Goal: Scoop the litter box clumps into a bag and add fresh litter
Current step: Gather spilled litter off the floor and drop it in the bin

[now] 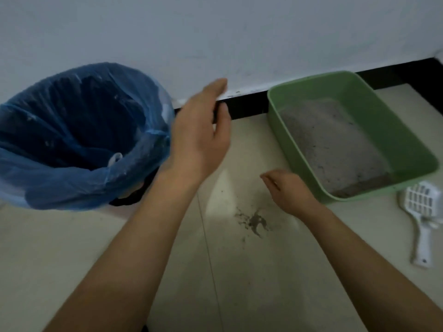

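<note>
Task apparently at an early stage: left grip (199,130) and right grip (287,190) hang released, the scoop (420,201) lies untouched at 4 o'clock beside the litter box (278,130) at 2 o'clock, and the bag (72,185) gapes at 9 o'clock.

To your right, the green litter box (388,111) sits on the floor against the wall, holding a layer of grey litter (335,144). Your white slotted scoop (422,212) lies flat just beside its near corner. The blue bag (72,183), lining a bin at your left, gapes open.
</note>
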{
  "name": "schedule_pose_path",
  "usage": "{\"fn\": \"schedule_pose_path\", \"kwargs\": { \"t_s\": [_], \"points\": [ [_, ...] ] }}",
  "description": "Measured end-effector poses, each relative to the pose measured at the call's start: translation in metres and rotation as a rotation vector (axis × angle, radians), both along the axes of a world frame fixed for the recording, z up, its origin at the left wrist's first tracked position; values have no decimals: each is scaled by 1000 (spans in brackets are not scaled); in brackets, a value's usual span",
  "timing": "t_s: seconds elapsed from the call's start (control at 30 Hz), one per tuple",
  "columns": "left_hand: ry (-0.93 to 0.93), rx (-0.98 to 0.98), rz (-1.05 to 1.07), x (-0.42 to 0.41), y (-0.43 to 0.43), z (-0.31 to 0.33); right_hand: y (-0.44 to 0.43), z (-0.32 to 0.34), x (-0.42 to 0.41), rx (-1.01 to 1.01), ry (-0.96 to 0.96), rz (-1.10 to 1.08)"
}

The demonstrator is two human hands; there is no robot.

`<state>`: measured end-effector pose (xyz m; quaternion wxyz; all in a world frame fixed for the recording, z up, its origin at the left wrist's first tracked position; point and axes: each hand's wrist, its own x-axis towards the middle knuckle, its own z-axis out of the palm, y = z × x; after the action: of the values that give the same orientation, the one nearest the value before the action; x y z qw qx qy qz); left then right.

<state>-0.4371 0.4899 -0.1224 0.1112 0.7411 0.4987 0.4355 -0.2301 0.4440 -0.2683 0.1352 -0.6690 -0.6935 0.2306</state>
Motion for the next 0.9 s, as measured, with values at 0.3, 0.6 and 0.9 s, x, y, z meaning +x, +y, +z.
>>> {"fn": "schedule_pose_path", "kwargs": {
  "t_s": [0.3, 0.6, 0.9],
  "points": [
    [572, -550, -144, 2, -61, -205, -81, -70, 37, -109, -203, -9],
    [698, -548, -11, -43, -84, -236, -85, -78, -11, -116, -352, 290],
    [845, -469, -223, -15, -97, -241, -102, -79, 8, -71, -272, 198]
  ]
}}
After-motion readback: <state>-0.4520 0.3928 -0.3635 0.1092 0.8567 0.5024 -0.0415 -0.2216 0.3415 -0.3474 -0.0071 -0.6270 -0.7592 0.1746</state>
